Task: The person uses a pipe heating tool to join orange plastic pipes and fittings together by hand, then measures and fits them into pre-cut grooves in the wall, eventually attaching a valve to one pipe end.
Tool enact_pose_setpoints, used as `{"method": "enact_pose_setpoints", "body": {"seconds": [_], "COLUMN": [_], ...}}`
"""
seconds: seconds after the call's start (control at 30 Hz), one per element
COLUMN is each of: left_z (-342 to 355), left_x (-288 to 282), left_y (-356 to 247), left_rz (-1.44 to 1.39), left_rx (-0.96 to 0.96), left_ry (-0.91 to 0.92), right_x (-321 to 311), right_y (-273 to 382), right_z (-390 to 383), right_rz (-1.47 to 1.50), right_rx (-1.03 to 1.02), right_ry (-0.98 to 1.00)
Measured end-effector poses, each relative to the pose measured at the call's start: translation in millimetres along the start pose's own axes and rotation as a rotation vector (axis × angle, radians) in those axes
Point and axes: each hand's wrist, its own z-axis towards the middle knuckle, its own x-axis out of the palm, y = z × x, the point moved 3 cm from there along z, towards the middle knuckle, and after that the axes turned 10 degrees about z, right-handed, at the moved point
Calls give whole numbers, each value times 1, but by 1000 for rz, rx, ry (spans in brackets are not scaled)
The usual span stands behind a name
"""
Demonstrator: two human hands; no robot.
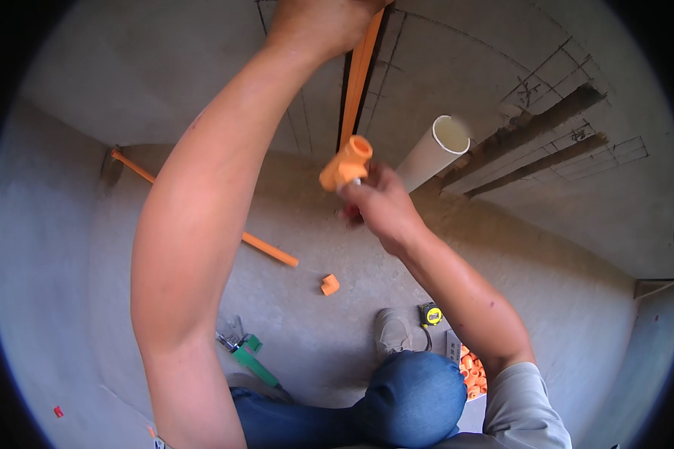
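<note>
The right hand (388, 208) grips an orange plastic T-shaped fitting (344, 166) by the lower visible end of the long orange plastic pipe (360, 75), while the left hand (326, 24) is higher beside it, grip unclear.

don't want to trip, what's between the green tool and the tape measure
In the head view, a shoe stands between the green tool and the tape measure, much nearer the tape measure.

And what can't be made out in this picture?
All in the head view:
Left hand: the top edge cuts off its fingers and grip.
Wall pipe: its upper end is lost behind that hand and edge.
Floor pipe: left arm hides its middle.
Right hand: blurred below the orange fitting.
Red scrap: too small to identify.
</note>
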Motion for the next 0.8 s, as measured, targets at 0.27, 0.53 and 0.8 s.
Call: {"method": "enact_pose_setpoints", "body": {"seconds": [0.27,0.53,0.8], "left_z": [-2,-1,5], "left_x": [-2,1,4], "left_y": [0,3,11], "left_rz": [19,16,5], "left_rx": [41,-42,-15], "left_ry": [-39,4,-26], "right_x": [12,14,20], "right_y": [33,54,59], "right_z": [48,54,55], "right_rz": [-310,-411,-328], "right_rx": [-552,-700,-766], "right_ry": [-445,-538,-521]}}
